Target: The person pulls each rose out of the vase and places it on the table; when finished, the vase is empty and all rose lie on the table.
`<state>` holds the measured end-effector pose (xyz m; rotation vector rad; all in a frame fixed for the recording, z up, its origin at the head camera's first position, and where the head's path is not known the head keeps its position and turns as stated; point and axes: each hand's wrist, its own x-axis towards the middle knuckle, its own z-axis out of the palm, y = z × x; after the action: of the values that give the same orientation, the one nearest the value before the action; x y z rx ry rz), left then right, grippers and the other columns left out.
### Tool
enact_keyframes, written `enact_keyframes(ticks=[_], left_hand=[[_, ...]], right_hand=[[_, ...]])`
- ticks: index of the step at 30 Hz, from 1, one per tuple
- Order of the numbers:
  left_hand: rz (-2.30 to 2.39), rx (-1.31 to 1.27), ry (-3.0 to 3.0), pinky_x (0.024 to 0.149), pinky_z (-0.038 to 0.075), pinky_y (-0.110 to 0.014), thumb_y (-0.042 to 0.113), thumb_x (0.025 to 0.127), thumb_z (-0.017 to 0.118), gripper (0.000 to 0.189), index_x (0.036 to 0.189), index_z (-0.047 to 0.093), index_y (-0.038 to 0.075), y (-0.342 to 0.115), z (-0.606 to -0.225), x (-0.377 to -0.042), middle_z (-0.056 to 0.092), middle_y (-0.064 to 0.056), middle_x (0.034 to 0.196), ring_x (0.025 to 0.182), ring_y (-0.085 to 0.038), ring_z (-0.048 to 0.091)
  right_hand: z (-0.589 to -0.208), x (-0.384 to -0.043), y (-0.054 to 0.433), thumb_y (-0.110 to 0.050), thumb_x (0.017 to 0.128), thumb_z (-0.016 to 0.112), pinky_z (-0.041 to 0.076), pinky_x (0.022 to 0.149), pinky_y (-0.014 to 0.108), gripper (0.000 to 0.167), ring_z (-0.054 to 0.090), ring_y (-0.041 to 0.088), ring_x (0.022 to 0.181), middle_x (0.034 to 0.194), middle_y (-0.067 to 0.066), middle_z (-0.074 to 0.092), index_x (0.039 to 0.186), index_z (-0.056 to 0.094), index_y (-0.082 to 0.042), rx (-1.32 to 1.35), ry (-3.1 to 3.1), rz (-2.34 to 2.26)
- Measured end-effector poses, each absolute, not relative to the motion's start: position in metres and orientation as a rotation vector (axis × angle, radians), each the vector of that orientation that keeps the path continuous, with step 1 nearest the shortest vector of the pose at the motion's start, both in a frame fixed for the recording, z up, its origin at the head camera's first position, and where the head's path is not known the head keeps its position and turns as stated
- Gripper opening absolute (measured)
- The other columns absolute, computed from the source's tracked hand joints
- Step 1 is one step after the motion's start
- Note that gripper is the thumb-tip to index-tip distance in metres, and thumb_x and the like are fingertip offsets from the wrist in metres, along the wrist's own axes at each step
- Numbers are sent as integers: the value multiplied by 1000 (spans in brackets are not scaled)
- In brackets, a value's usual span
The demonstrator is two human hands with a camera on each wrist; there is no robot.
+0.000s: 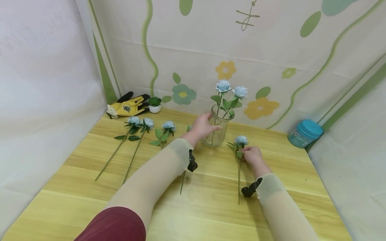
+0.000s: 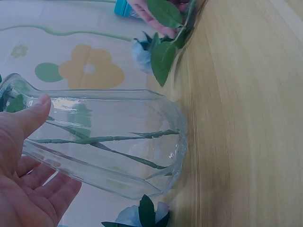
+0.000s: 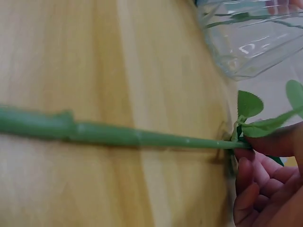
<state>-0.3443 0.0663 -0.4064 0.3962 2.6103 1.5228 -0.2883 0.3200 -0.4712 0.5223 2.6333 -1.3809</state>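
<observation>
My left hand holds a clear glass vase near its neck. The thumb lies on the near side of the glass, and the other fingers are on the opposite side, partly hidden. Two pale blue artificial roses stand in the vase, their crossed green stems visible through its wall. To the right of the vase, my right hand pinches the stem of another blue rose just below its leaves. Its long green stem runs toward the near side, over the table.
Several blue roses lie on the wooden table left of the vase, one partly behind my left arm. A yellow-black glove and a small potted plant sit back left. A blue-lidded tub stands at right. Printed cloth surrounds the table.
</observation>
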Motion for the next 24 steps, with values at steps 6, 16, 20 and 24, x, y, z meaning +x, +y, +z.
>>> enact_keyframes(ticks=[6,16,20,24], left_hand=[[1531,397,2603,111,34,-39,40,87,76,89,155,30,9,66,-406,-344,38,-7,155,141,-25,35],[1562,391,2600,111,34,-41,38,87,77,88,155,31,8,66,-407,-344,39,-8,154,140,-27,36],[1556,388,2595,110,35,-42,39,87,77,88,155,30,9,65,-407,-344,39,-7,154,140,-27,36],[1560,386,2589,111,34,-43,38,87,77,88,155,30,8,65,-408,-344,40,-8,154,139,-28,37]], right_hand=[[-467,-285,328,-16,94,68,49,65,28,30,58,18,75,101,16,63,109,66,10,457,2682,-1236],[-407,-305,350,-28,95,67,49,93,52,45,63,39,99,102,21,69,115,60,12,302,2605,-1075],[-378,-319,350,-27,98,63,46,98,52,52,58,44,113,123,28,62,129,51,12,284,2649,-1122],[-354,-326,339,-30,98,64,46,99,48,50,58,40,115,128,25,60,130,54,6,251,2688,-1246]])
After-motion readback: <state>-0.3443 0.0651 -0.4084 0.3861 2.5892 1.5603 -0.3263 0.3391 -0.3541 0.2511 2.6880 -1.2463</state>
